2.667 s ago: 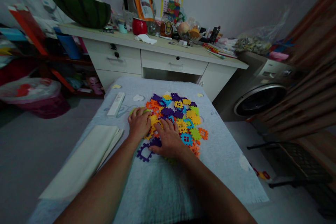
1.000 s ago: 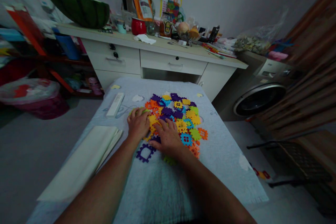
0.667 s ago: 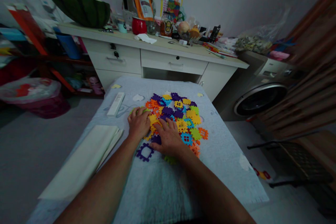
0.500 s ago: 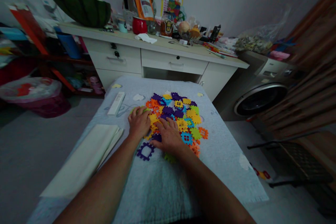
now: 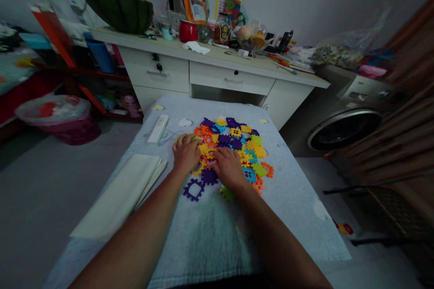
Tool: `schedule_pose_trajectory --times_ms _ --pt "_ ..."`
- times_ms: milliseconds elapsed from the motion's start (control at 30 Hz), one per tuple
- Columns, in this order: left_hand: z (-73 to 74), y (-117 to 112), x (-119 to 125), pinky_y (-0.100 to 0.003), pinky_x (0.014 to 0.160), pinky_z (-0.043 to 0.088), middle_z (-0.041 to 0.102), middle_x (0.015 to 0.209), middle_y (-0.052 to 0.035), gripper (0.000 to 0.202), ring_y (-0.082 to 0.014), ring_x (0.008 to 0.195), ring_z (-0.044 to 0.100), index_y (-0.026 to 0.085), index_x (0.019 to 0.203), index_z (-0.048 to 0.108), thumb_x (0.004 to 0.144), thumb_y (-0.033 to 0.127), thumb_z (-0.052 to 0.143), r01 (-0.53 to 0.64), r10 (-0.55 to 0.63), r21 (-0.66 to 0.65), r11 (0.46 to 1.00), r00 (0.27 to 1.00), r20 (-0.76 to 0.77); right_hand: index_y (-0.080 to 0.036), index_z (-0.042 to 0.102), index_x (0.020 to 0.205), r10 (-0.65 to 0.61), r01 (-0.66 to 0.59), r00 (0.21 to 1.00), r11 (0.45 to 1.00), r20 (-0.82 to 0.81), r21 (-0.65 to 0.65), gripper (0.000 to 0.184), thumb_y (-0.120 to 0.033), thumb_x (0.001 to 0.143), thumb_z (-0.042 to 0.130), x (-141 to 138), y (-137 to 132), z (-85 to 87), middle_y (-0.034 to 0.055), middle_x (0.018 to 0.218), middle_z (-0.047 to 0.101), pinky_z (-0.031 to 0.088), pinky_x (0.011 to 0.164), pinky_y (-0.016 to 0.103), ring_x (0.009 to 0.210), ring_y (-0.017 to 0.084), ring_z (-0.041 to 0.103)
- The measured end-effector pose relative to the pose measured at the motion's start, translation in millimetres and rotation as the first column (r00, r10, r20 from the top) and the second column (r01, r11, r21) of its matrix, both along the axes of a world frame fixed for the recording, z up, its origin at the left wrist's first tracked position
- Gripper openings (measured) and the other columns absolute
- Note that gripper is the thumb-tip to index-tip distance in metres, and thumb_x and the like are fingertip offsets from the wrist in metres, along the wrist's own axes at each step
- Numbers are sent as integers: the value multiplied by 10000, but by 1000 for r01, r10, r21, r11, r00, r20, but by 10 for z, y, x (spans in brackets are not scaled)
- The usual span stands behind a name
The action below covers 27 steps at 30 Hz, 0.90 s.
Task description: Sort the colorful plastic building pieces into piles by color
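Note:
A heap of colourful interlocking plastic tiles [image 5: 241, 137] lies on a table covered with a light blue cloth [image 5: 203, 235]. My left hand [image 5: 186, 153] rests palm down on the heap's left edge, fingers forward over a green and a yellow tile. My right hand [image 5: 230, 169] lies flat on the near side of the heap, fingers spread over orange and yellow tiles. A purple frame tile [image 5: 193, 189] lies apart just in front of my left wrist. A green tile [image 5: 228, 193] pokes out under my right wrist.
A folded cream cloth [image 5: 125, 194] and a long white box [image 5: 158, 129] lie at the table's left. Behind stands a cluttered white desk [image 5: 230, 83]; a washing machine [image 5: 342, 131] is at right, a pink bin [image 5: 57, 117] at left, a dark chair [image 5: 389, 216] near right.
My right hand has slid a little farther onto the heap, uncovering a solid purple tile near the frame tile. My left hand stays put. The view has shifted slightly.

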State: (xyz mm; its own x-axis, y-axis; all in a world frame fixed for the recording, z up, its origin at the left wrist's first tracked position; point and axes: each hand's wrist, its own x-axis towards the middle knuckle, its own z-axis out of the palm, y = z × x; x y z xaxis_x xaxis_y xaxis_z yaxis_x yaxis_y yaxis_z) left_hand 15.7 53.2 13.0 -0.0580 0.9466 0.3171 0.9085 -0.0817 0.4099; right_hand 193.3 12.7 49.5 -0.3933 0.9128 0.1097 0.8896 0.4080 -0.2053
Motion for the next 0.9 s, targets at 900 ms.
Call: schedule_pose_trajectory --times_ms 900 --pt "-48 41 43 -561 1068 355 483 1450 -117 442 -381 1315 392 230 1251 628 820 299 565 -20 17 52 998 998 60 -182 555 1335 -530 532 845 846 -69 16 581 -588 977 343 652 294 7 176 1318 577 376 1018 487 1239 331 515"
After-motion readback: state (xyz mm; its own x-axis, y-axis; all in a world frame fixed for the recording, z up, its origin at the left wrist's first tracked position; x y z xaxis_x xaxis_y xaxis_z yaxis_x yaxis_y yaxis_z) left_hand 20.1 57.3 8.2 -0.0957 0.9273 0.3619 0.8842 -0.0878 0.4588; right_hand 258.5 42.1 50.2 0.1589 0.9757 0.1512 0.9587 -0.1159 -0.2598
